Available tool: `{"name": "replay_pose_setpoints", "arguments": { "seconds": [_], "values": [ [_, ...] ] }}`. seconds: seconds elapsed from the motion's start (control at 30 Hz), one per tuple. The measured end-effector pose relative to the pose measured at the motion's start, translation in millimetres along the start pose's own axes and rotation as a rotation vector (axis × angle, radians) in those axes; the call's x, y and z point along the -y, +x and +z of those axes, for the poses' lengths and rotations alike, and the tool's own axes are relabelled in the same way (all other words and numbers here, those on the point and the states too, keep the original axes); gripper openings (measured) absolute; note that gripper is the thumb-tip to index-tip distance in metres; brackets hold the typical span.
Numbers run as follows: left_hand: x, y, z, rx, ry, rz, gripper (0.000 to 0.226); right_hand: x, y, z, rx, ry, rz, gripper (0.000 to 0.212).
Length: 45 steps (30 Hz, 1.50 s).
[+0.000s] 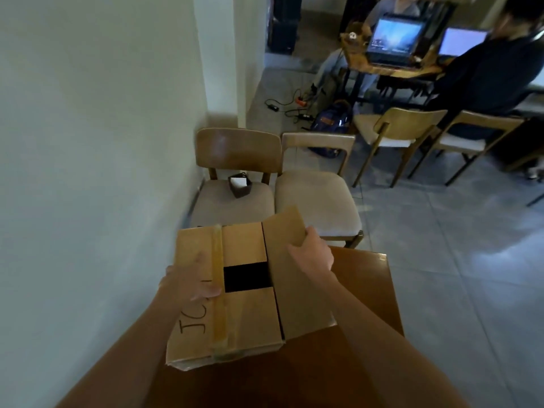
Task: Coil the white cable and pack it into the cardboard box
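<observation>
Left hand (pixel 195 278) is pressed flat, fingers straight, on the left flap (pixel 188 328) at the 9 o'clock side of the cardboard box (pixel 250 313); slightly blurred. Box is set on the wooden table (pixel 368 290), with a dark gap (pixel 245 278) left at centre. Right flap (pixel 297 293), at 3 o'clock, is tilted up and gripped at its far edge by the right hand (pixel 312 254), fingers curled over. Two chairs (pixel 235 154) are seen at 12 o'clock.

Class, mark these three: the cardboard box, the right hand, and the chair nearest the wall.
cardboard box (pixel 250 316): head view, on the near inner flap.
right hand (pixel 312 254): head view, on the back of the hand.
chair (pixel 238 148): head view, on the wooden backrest.
</observation>
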<state>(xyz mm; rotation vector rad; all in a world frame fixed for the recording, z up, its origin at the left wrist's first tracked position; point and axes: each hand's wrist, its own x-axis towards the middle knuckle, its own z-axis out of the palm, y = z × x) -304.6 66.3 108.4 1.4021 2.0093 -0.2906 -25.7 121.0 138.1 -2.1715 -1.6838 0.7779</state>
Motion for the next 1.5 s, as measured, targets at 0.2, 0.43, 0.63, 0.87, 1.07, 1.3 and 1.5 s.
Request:
{"name": "replay_pose_setpoints", "arguments": {
  "seconds": [0.2,0.43,0.63,0.87,1.07,1.3,1.5],
  "values": [
    [-16.9,-5.7,-10.6,-0.002,0.074,-0.012,0.121,54.1,-4.3,19.3,0.178,-0.206,-0.280,0.046],
    [-9.8,-6.3,-2.1,-0.131,0.009,0.029,0.095,70.2,-19.5,78.1,0.302,-0.330,-0.555,0.066],
    [-4.8,-7.9,-6.6,-0.214,0.130,0.111,0.058,47.4,-12.7,93.9,0.534,-0.670,-0.660,0.098],
    [-11.2,-0.3,3.5,-0.174,0.118,0.244,0.081,34.3,0.3,88.4,0.543,-0.670,-0.633,0.128],
    [-10.6,7.1,15.2,-0.206,0.154,0.245,0.085,29.1,0.5,92.4,0.494,-0.684,-0.664,0.126],
    [-11.8,15.4,26.5,-0.229,0.260,0.204,0.085,35.6,-3.5,96.0,0.504,-0.702,-0.652,0.122],
    [-4.9,3.2,4.8,-0.184,0.084,0.282,0.078,42.6,-10.5,77.4,0.494,-0.666,-0.599,0.099]
  ]
}}
